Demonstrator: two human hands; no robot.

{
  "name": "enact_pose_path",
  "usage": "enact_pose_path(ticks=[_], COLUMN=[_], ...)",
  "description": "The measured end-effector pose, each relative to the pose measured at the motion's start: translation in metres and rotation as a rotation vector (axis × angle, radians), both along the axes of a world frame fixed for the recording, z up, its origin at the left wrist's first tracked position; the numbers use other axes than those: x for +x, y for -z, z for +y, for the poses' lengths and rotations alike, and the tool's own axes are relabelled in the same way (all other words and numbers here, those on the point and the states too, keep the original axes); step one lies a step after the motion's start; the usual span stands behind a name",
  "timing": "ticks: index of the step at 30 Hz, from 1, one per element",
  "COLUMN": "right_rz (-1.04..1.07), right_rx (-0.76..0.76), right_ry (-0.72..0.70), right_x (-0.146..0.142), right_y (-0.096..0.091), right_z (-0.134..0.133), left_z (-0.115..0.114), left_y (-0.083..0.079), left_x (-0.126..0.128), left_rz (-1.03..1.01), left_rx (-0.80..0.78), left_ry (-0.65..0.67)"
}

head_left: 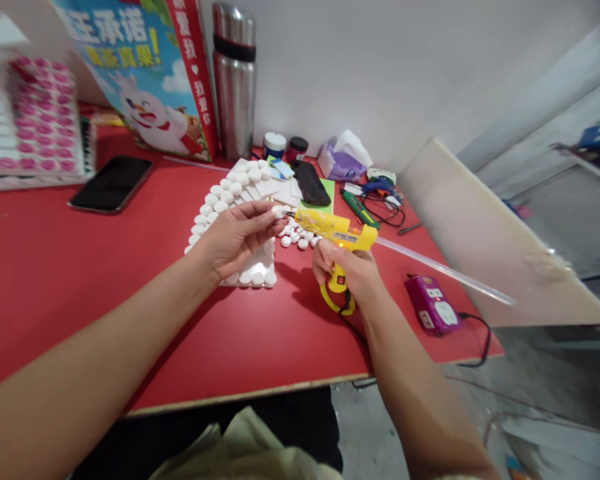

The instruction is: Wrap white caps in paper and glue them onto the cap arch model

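My right hand (347, 263) is wrapped round the handle of a yellow hot glue gun (325, 223), whose nozzle points left. A clear glue stick (445, 269) runs out of the gun's back end. In my left hand (245, 233), a small white disc (280, 211) is pinched between thumb and fingers, right at the nozzle tip. Under and behind this hand lies a white panel edged with round white discs (257, 278); the hand hides part of it. Several loose white discs (303, 244) lie on the red table beneath the gun.
A black phone (111, 184), a printed box (145, 80) and a steel flask (235, 87) stand or lie at the back left. Small jars (274, 145), a purple tissue pack (345, 160) and a green-handled tool (360, 208) are behind. A purple power adapter (433, 305) sits right, near a white board (490, 247).
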State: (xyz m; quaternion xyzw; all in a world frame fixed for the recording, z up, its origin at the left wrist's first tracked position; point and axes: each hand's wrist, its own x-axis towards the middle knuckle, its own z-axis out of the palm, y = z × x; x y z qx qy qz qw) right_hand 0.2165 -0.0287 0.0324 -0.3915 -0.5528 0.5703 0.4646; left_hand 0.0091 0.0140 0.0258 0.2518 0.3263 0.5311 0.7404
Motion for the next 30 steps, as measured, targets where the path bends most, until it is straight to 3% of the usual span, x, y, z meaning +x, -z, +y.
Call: enact_pose_path(ticks=[30], right_rz=[0.053], right_rx=[-0.01], right_ry=[-0.001], right_x=[0.0017], right_y=[0.0047], right_z=[-0.0003], left_z=[0.0014], left_y=[0.0011], left_x=[-0.0009], left_rz=[-0.003], left_rx=[-0.009], left_ry=[-0.012])
